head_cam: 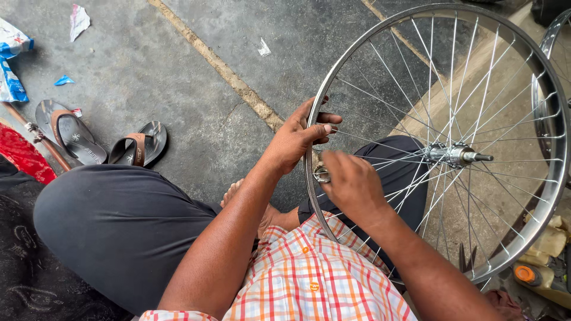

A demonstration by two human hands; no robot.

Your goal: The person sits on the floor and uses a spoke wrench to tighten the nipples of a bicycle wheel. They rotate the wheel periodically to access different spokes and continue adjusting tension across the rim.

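A shiny bicycle wheel rim with thin steel spokes stands upright over my lap, its hub and axle at the centre. My left hand grips the rim's left edge, fingers wrapped around it. My right hand is closed on a small round metal tool pressed against the rim just below my left hand. I sit cross-legged in dark trousers and a checked shirt.
A pair of brown sandals lies on the concrete floor at left. Torn wrappers lie further left, a red object beside them. An oil bottle with an orange cap stands at lower right, a second rim behind.
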